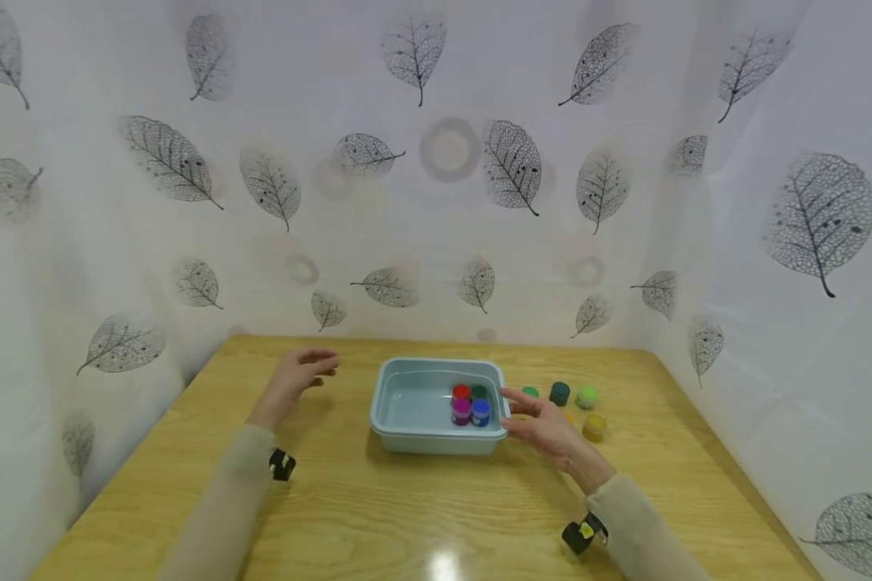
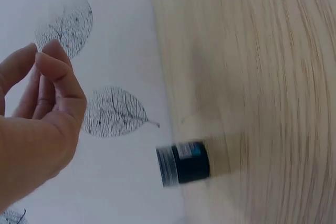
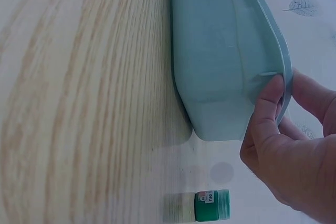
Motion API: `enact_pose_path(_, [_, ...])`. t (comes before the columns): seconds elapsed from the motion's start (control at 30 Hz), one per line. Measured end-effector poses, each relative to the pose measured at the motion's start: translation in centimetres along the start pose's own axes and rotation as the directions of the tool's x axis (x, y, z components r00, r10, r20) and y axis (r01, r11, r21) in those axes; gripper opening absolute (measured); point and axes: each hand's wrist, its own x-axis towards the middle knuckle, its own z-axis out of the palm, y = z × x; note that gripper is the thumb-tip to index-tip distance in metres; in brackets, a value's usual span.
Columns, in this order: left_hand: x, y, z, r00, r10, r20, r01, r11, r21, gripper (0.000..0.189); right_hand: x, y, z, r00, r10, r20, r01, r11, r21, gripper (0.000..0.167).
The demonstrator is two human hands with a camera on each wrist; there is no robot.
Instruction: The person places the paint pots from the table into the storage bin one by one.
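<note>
A pale blue plastic tub (image 1: 414,444) stands on the table. My right hand (image 1: 552,436) pinches its right rim; in the right wrist view, the fingers and thumb lie on either side of the rim. Inside, grouped at the right end, are a red paint jar (image 1: 461,393), a dark green jar (image 1: 479,393), a purple jar (image 1: 461,412) and a blue jar (image 1: 480,413). To the left of the tub, my left hand (image 1: 298,383) is held above the table, fingers loosely bent with nothing in them. A dark jar (image 2: 192,162) shows in the left wrist view.
Right of the tub stand a green jar (image 1: 530,391), a dark teal jar (image 1: 559,394), a light green jar (image 1: 586,396) and a yellow jar (image 1: 593,428). An orange jar (image 1: 569,417) is partly hidden by my right hand. A leaf-print curtain (image 1: 421,226) surrounds the wooden table (image 1: 349,516).
</note>
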Motion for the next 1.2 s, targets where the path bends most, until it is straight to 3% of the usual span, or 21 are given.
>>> enact_pose_path(0.1, [-0.2, -0.1, -1.0, 1.000, 0.027, -0.015, -0.027, 0.999, 0.043, 0.045, 0.0, 0.0, 0.0, 1.000, -0.001, 0.002, 0.001, 1.000, 0.002, 0.064])
enact_pose_path(0.37, [-0.1, -0.9, -3.1, 0.998, 0.034, -0.060, -0.030, 0.998, 0.064, 0.045, -0.1, 0.1, -0.1, 1.000, -0.007, -0.001, 0.007, 1.000, 0.011, 0.065])
enact_pose_path(0.63, [-0.3, -1.9, -4.7, 0.996, 0.033, -0.079, -0.021, 0.990, 0.139, 0.047, 0.1, 0.1, 0.0, 1.000, -0.010, -0.001, 0.010, 1.000, 0.008, 0.065])
enact_pose_path(0.9, [0.0, -3.5, -5.8, 0.999, 0.013, -0.050, -0.004, 0.986, 0.164, 0.050, 0.1, 0.2, 0.0, 1.000, -0.014, -0.008, 0.014, 1.000, 0.000, 0.065])
enact_pose_path(1.2, [-0.5, -3.9, -6.7, 0.994, -0.094, 0.054, 0.082, 0.979, 0.186, 0.062, 0.1, 0.1, 0.1, 1.000, -0.008, -0.011, 0.008, 1.000, 0.001, 0.063])
